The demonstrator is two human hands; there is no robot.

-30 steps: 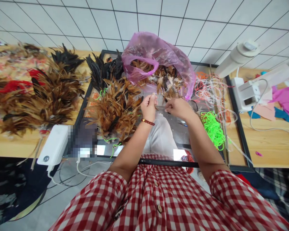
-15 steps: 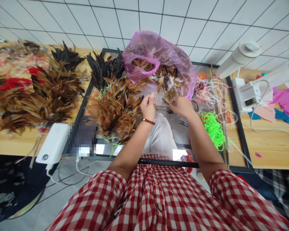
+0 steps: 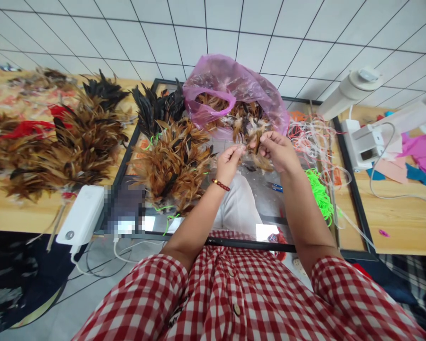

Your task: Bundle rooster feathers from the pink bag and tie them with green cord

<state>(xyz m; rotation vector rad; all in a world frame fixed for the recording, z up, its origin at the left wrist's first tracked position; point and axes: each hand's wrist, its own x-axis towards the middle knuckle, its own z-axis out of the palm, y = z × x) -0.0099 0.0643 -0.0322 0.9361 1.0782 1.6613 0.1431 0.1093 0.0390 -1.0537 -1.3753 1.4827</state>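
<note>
The small tuft of brown feathers (image 3: 262,162) lies just right of the left hand (image 3: 230,159) and at the fingertips of the right hand (image 3: 279,150), the nearer of the 2; its long axis runs far to near. The right grip is narrow, seemingly pinching the tuft; the left is pinched too, its contents too small to tell. Both hands angle inward, near of the translucent pink plastic bag (image 3: 230,71).

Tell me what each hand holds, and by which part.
Right hand: seemingly a brown feather, which end unclear. Left hand: pinched, contents too small to tell.
</note>
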